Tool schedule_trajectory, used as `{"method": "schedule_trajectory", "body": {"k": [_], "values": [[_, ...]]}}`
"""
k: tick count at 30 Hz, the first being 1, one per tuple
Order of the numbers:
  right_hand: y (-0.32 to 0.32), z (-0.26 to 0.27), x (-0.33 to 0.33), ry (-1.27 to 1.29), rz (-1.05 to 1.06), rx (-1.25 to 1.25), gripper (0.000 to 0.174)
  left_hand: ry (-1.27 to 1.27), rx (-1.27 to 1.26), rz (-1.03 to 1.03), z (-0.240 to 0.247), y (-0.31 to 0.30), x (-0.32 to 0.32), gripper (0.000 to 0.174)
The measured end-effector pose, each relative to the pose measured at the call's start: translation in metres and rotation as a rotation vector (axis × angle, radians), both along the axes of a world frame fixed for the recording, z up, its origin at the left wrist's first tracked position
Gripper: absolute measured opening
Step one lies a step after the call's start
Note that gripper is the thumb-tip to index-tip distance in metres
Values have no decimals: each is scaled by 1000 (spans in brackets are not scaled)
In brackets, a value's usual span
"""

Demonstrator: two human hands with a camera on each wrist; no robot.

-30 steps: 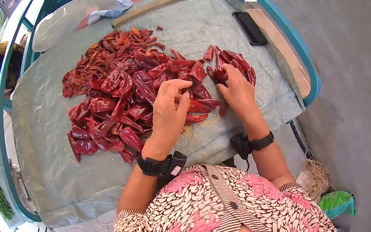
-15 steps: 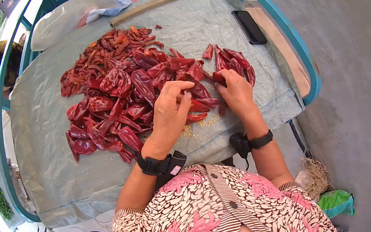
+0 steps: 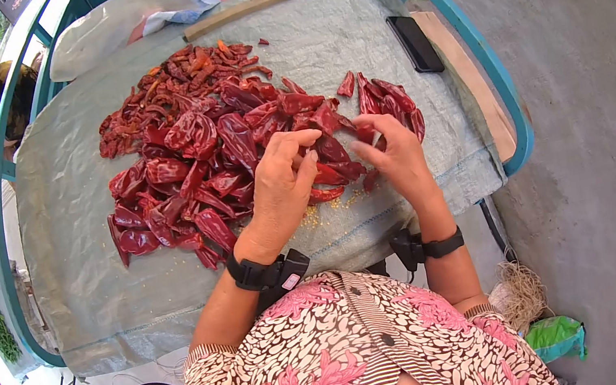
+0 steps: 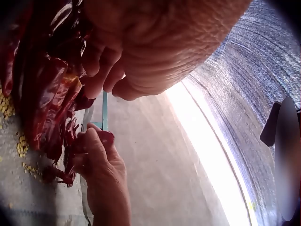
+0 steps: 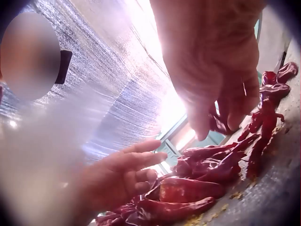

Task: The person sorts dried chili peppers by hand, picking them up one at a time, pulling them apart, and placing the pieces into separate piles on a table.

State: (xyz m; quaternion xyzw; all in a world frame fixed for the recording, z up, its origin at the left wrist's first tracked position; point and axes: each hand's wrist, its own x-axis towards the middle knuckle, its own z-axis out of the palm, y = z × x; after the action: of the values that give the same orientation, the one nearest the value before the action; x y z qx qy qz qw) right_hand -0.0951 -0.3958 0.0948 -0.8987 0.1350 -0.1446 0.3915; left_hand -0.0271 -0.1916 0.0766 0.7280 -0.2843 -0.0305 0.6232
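In the head view a large heap of glossy dried red chili peppers (image 3: 237,143) covers the middle of a grey-green woven sheet (image 3: 87,297). My left hand (image 3: 283,184) hovers at its right edge, fingers loosely bent, with nothing between index finger and thumb. My right hand (image 3: 400,155) is just right of it, near a smaller pile of chilies (image 3: 390,99). The right wrist view shows a dark red chili pepper (image 5: 218,123) pinched by the right hand's fingers; its red end (image 4: 107,137) also shows in the left wrist view. Most of that pepper is hidden.
Smaller, duller dried chilies (image 3: 167,94) lie behind the large heap. Yellow seeds (image 3: 320,215) are scattered in front. A black phone (image 3: 415,44) rests at the right by a teal rail (image 3: 500,88). A wooden strip (image 3: 275,4) crosses the back; another person stands beyond at left.
The right hand first reached over the small right-hand pile, then drew back toward me and slightly left with a chili pepper in its fingers. The left hand has barely moved.
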Motion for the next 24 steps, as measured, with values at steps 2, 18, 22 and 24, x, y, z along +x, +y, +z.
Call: {"method": "schedule_trajectory", "body": {"k": [2,18,22,24], "values": [[1,0,1,31,20,-33,27,-13,-5,20,0,0,0,23],[-21,2,21,33,-49,-342,28,-506,661,434,-22,12,26,68],[-46,-9,51,-75,-110,-686,40,-492,722,414,-31,10,26,73],[-59,-15,67,18,-30,-741,48,-507,728,434,-33,9,25,74]]}}
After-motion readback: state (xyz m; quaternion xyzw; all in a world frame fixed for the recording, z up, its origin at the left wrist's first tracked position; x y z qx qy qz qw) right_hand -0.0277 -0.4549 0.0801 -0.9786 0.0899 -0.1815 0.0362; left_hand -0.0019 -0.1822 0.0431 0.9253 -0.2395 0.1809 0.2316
